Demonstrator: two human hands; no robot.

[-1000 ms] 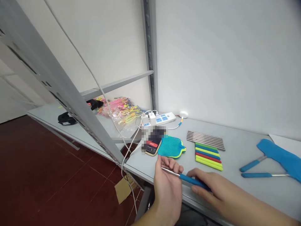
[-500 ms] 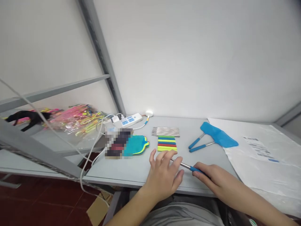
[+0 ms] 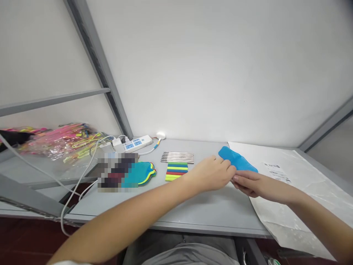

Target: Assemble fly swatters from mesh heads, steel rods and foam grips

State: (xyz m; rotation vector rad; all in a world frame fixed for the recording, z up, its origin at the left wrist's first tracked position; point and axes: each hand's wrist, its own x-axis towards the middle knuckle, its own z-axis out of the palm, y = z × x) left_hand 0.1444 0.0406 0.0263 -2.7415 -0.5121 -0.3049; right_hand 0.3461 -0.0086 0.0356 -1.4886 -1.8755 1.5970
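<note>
My left hand (image 3: 220,173) is closed, its knuckles up, in front of the blue fly swatter heads (image 3: 238,162). My right hand (image 3: 249,184) meets it fingertip to fingertip, with its fingers curled. Whatever lies between the two hands is hidden by the fingers. The swatters' rods and handles are also covered by my hands. To the left of my hands lie several colored grip tubes (image 3: 177,171) in green, yellow, blue and red. Just behind those is a row of thin metal rods (image 3: 177,157).
A stack of teal and yellow swatter heads (image 3: 140,173) lies on the left of the grey table (image 3: 165,209), partly under a pixelated patch. Behind it is a white power strip (image 3: 135,143) with cables. White plastic sheeting (image 3: 292,191) covers the right side. Bagged colorful items (image 3: 63,138) fill the left shelf.
Both hands have moved right and forward to the blue swatters. My left hand has gone from spread fingers to closed. The blue-handled metal rod in my right hand no longer shows. The view has turned right.
</note>
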